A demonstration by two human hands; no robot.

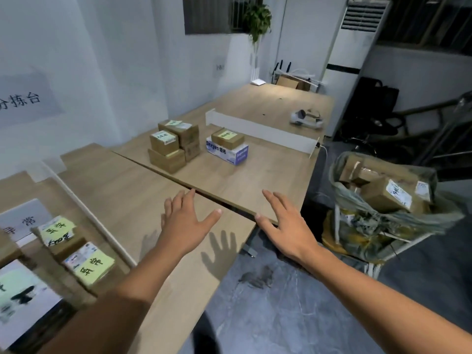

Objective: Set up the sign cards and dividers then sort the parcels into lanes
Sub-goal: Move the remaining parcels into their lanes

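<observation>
Evidently midway: a divider [258, 130] stands, several parcels [173, 145] sit sorted, yet the sack [378, 215] holds more; left hand [184, 222] and right hand [287, 227] hover spread-fingered, holding nothing.

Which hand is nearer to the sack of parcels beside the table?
Right. The right hand is spread open at the edge of the table, just left of the sack of parcels; the left hand is farther left, on the right hand's other side.
</observation>
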